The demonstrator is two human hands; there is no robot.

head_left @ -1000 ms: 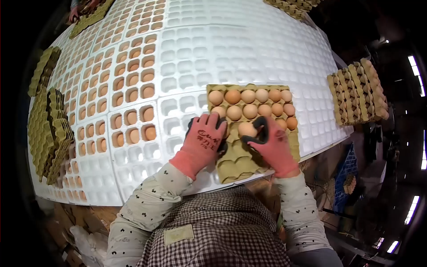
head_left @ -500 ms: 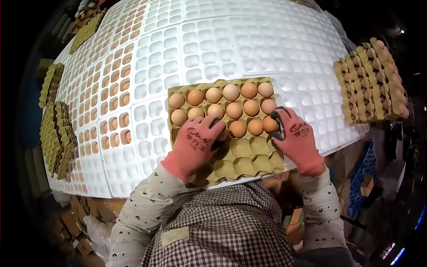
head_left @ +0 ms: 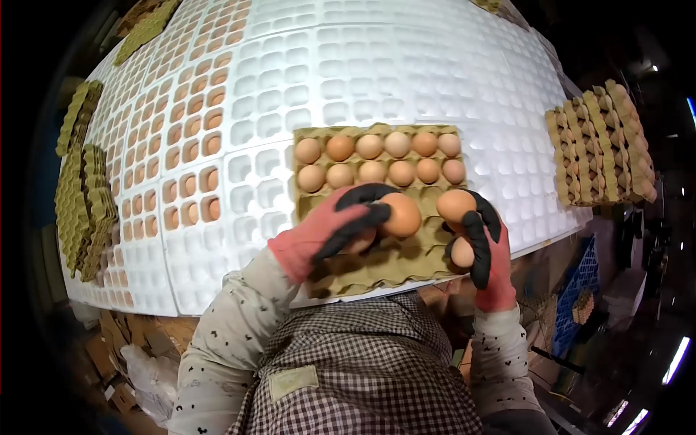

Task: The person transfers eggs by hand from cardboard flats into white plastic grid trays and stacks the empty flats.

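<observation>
My left hand point(head_left: 341, 225), in a pink glove with dark palm and fingers, grips a brown egg point(head_left: 401, 214). Part of another egg point(head_left: 360, 241) shows beneath that palm. My right hand point(head_left: 489, 250), gloved alike, is curled round two eggs, an upper brown one point(head_left: 456, 206) and a paler one point(head_left: 462, 252) below it. Both hands are above the front half of a pulp egg tray point(head_left: 384, 272). Two full rows of eggs point(head_left: 370, 146) sit in the tray's back half, while the visible front cups are bare.
White moulded foam trays point(head_left: 275, 80) cover the table, those on the left holding eggs point(head_left: 192, 127). Stacked pulp trays with eggs point(head_left: 602, 148) stand at the right edge. Pulp tray stacks point(head_left: 87, 210) line the left edge. A blue plastic crate point(head_left: 576, 293) is below right.
Several eggs have left the tray's third row and are now in my hands. Both hands have turned so their dark palms show. The tray appears shifted slightly right in view.
</observation>
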